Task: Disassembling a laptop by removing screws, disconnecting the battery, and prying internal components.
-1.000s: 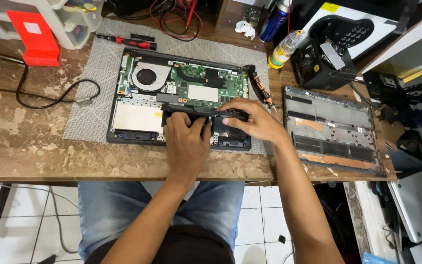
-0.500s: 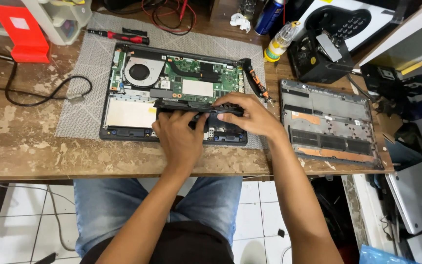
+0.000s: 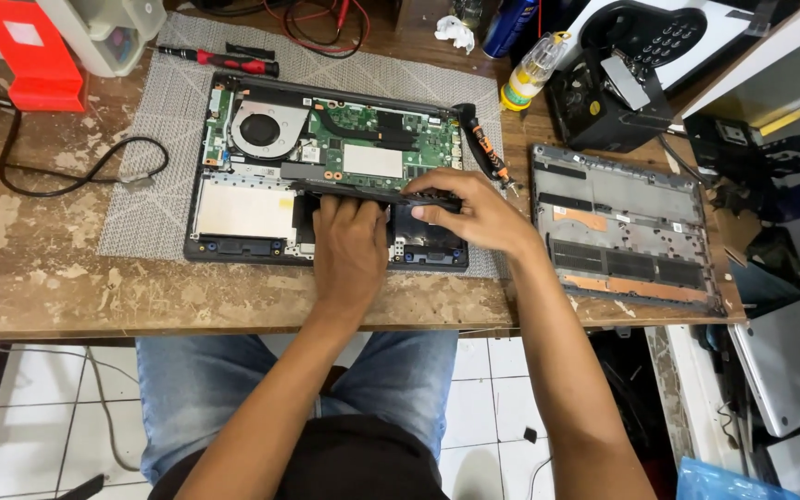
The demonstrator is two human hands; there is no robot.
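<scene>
Laptop battery (image 3: 377,196): long black pack now tilted up further from chassis; left hand (image 3: 349,245) and right hand (image 3: 474,211), 2 closed grips, lifting it.

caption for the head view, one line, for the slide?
Both hands, left hand and right hand, grip a long black battery inside an opened laptop, its removed bottom cover alongside.

Table (image 3: 39,278): a worn wooden top with peeling, scuffed finish was seen.
Floor (image 3: 30,407): white tiles with dark grout were laid beneath the table's front edge.
Light: even, soft illumination was cast.
</scene>
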